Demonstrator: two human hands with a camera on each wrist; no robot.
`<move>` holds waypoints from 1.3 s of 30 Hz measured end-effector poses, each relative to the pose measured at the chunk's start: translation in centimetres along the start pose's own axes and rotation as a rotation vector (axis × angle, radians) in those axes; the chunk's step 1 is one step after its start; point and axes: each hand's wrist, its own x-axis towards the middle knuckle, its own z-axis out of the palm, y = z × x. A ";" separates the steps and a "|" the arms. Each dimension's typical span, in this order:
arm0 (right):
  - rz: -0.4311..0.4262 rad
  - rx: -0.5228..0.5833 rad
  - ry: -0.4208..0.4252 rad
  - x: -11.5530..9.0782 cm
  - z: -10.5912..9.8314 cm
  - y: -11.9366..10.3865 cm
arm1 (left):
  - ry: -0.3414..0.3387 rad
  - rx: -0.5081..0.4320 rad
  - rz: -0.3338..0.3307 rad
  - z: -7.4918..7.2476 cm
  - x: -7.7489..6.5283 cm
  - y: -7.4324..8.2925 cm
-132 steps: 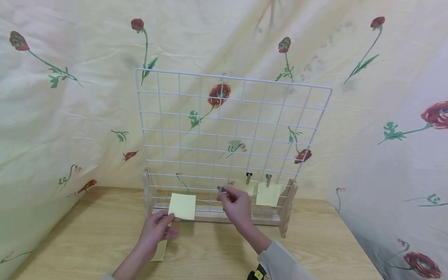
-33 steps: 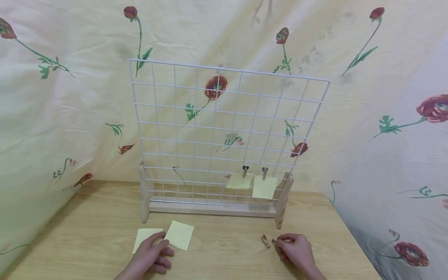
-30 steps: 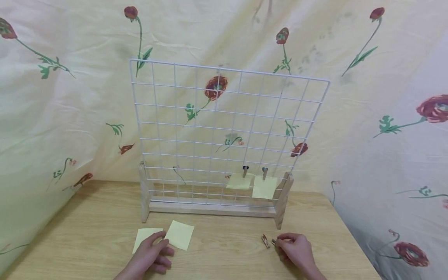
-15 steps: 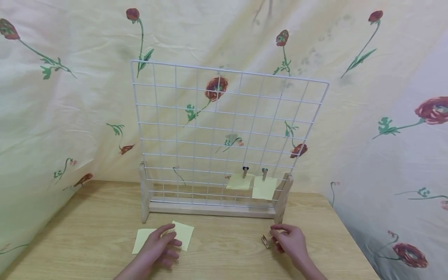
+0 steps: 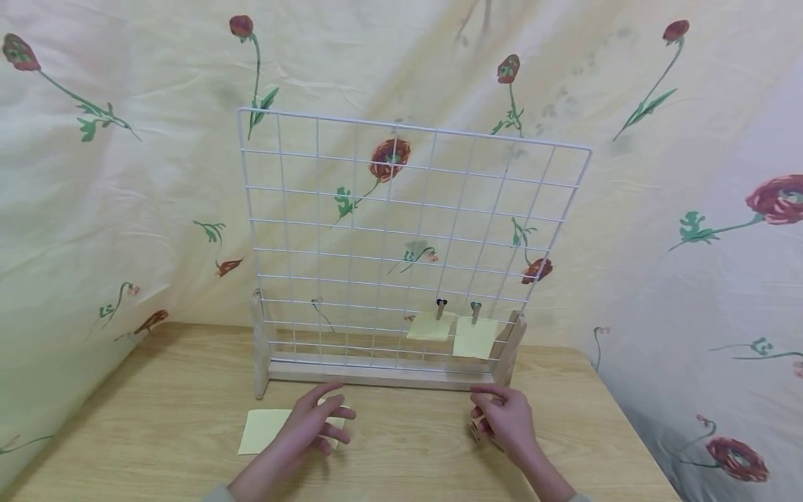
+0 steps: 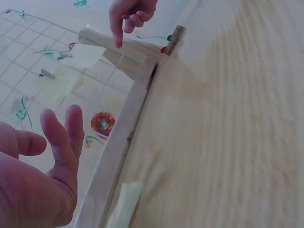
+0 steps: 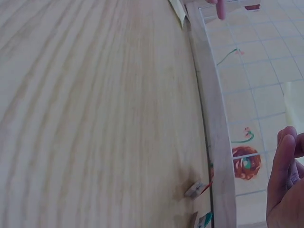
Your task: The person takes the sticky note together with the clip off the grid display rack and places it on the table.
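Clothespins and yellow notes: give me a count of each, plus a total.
Clothespins: 4 (2 on the grid, 2 on the table)
Yellow notes: 4 (2 on the grid, 2 on the table)
Total: 8

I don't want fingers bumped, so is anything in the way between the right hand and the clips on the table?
Nothing I can see. The right hand hovers near the red-tipped clip and the green-tipped clip. It partly hides them in the head view, but both wrist views show no obstacle between.
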 end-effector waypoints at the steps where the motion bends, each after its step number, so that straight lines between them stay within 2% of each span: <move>1: -0.001 0.006 -0.002 0.0 0.1 -0.2 | -0.004 -0.009 0.004 0.2 0.2 0.1; 12: -0.037 0.064 -0.028 -0.1 1.1 -1.5 | -0.026 -0.056 0.031 1.5 1.3 0.5; 20: -0.028 0.092 -0.031 0.3 1.8 -2.2 | 0.032 -0.050 0.018 1.9 1.8 0.5; 25: -0.045 0.124 -0.037 0.7 2.3 -2.8 | 0.059 -0.045 0.017 2.6 2.6 0.7; 32: -0.076 0.153 -0.021 1.3 3.4 -5.1 | 0.064 -0.081 0.044 4.3 4.1 1.3; 39: -0.128 0.204 0.022 2.7 3.9 -7.3 | 0.056 -0.135 0.073 6.5 5.8 2.2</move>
